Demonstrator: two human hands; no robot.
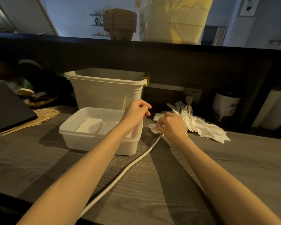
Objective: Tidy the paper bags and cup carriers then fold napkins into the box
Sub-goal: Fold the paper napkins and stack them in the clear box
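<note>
Crumpled white napkin (pixel 154 127) (soft, creased) pinched by right hand (pixel 173 125).

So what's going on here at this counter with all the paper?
A person is folding white paper napkins into a shallow white plastic box on the grey wood-grain counter. The right hand pinches one napkin just right of the box; the left hand hovers over the box's right end, fingers curled. A few folded napkins already lie inside. A loose pile of unfolded napkins waits further right. A white cable runs between the arms.
</note>
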